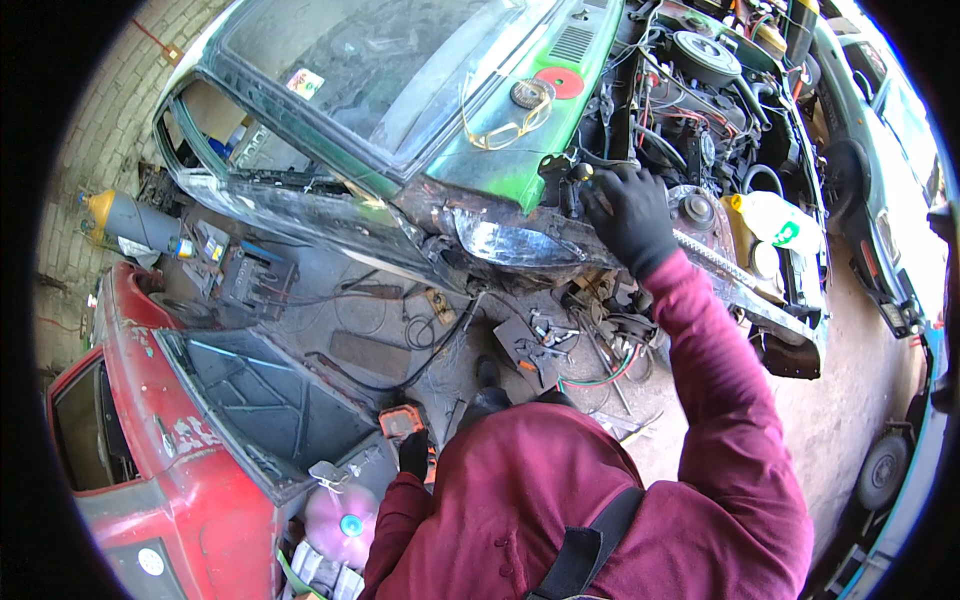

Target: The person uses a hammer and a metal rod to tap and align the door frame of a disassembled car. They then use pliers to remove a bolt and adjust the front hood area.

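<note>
My left hand point(414, 453), in a black glove, is closed round an orange-and-black power tool point(402, 421) low beside the red car; my sleeve and the glove hide part of it. My right hand point(632, 215), also gloved, reaches over the edge of the engine bay of the green car point(480, 175). Its fingers are curled beside a small brass-coloured piece point(583, 172); what they grip is hidden. Clear safety glasses point(510, 130), a red disc point(560, 83) and a dark round disc point(531, 94) lie on the green panel under the windscreen.
A red car body point(190, 460) stands at the left. Tools and metal parts point(540, 345) litter the floor between the cars, with cables and a hose. A pink-filled jug point(342, 520) sits near me. A yellow-and-white bottle point(775, 222) rests in the engine bay.
</note>
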`<state>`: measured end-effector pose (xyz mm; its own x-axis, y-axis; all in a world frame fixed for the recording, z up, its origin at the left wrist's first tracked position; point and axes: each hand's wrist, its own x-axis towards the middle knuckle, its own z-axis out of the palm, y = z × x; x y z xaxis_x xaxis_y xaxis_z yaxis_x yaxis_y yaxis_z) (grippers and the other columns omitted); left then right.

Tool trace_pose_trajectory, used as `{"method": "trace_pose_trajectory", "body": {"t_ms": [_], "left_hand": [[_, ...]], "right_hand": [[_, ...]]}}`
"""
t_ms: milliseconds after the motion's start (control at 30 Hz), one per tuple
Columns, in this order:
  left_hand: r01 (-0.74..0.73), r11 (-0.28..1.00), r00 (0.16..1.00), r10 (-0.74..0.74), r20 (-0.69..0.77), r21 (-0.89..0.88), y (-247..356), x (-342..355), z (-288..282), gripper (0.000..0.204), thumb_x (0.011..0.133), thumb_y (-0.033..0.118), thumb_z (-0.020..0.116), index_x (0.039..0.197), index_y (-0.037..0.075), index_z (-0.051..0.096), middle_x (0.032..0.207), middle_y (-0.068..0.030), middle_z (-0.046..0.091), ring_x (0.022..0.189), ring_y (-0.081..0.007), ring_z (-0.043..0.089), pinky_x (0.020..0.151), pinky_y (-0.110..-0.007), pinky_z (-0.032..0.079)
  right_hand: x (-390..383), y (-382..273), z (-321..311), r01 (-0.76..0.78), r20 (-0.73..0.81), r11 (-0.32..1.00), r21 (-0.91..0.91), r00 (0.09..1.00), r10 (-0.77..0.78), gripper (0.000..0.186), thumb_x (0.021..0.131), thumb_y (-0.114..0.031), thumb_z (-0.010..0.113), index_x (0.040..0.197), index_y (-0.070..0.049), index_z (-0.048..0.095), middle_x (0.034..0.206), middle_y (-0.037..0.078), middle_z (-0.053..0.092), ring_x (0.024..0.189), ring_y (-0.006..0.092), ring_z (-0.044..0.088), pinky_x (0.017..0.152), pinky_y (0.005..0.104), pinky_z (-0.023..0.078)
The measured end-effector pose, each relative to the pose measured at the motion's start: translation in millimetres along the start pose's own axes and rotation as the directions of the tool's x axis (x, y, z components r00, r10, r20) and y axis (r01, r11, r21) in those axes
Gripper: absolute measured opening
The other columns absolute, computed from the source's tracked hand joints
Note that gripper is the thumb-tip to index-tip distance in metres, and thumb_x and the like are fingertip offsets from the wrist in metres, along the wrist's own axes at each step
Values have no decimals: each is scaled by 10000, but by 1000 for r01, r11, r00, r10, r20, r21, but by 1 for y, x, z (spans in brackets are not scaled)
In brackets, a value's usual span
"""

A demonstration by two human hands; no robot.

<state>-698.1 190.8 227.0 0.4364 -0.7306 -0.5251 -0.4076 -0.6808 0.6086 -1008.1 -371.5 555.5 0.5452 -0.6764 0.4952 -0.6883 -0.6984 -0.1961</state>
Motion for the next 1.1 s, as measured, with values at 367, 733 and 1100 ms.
{"method": "trace_pose_trajectory", "body": {"t_ms": [367,733,1100], "left_hand": [[68,993,998,-67,16,-96,10,-5,-14,298,980,132,596,1249,11,637,1032,-158,737,864,-313,737,779,-430,577],[-77,978,997,74,-20,-192,-6,-6,-39,424,1023,426,585,1218,71,711,970,-81,721,747,-188,698,620,-334,545],[67,965,998,-68,7,-254,48,-18,-33,411,1045,384,596,1258,49,699,1031,-107,744,766,-180,707,616,-323,556]], "right_hand": [[-119,-66,21,-168,58,928,332,986,158,269,921,-223,760,1137,-65,733,1062,156,715,908,376,710,785,465,563],[-111,-79,72,-127,101,989,81,988,118,532,890,-261,713,1390,-107,621,1436,232,548,1330,429,511,1087,558,436],[-66,-74,135,-217,244,950,-225,931,270,572,877,-191,668,1436,-96,590,1327,226,636,1263,427,592,1057,596,429]]}}
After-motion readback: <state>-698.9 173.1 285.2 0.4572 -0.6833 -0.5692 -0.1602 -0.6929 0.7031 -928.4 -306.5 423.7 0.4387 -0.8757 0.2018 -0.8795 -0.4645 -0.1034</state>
